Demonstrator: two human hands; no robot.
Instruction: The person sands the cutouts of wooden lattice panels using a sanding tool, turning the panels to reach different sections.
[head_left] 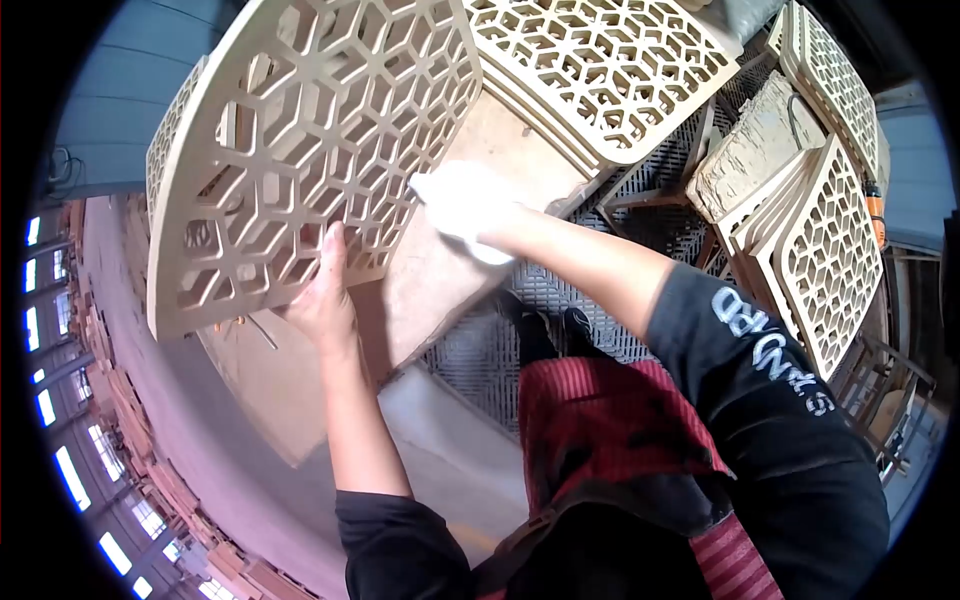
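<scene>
A pale wooden lattice panel point(325, 130) with a geometric cut-out pattern stands tilted up on the work surface point(440, 290). My left hand point(325, 295) grips its lower edge, the thumb lying over the face and the other fingers hidden. My right hand point(465, 205) is a bright white, overexposed shape, perhaps gloved, close to the panel's right edge. Its fingers cannot be made out, nor whether it holds anything. Beyond it lies a stack of similar lattice panels point(610, 75).
More lattice panels point(830, 260) lean on the right beside a rough wooden block point(745, 150). An orange tool point(875, 215) sits at the far right edge. Dark grated matting point(480, 365) covers the floor by my feet. Wood stacks point(150, 440) line the left.
</scene>
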